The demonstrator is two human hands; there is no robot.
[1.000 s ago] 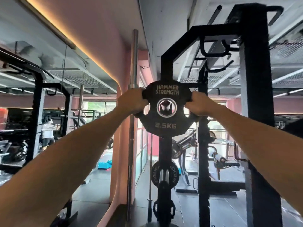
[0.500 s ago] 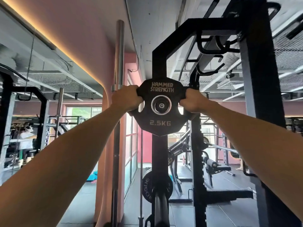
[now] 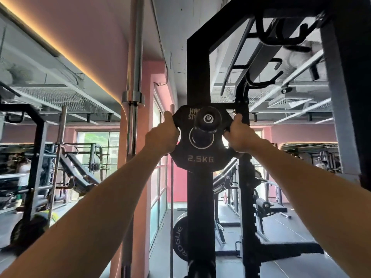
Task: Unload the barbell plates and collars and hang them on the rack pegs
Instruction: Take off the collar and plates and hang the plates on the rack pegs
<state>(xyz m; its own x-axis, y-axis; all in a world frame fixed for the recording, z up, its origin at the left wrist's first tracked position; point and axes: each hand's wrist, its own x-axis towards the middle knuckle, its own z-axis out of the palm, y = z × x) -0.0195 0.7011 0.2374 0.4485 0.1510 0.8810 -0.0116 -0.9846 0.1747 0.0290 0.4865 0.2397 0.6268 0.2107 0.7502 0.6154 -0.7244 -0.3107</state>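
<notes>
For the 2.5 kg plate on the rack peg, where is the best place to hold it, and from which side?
Hold the 2.5 kg plate at its two side cut-outs, one hand from each side, as the left hand and right hand do now. The notches in the rim give the fingers an edge to curl round, and the peg passes through the middle hole, so the middle is taken.

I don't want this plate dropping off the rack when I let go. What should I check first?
1. Peg through the plate's centre hole: ok.
2. Plate pushed fully back against the rack upright: cannot tell.
3. Left hand gripping the plate's edge: ok.
4. Right hand gripping the opposite edge: ok.
5. Fingers clear behind the plate: cannot tell.
</notes>
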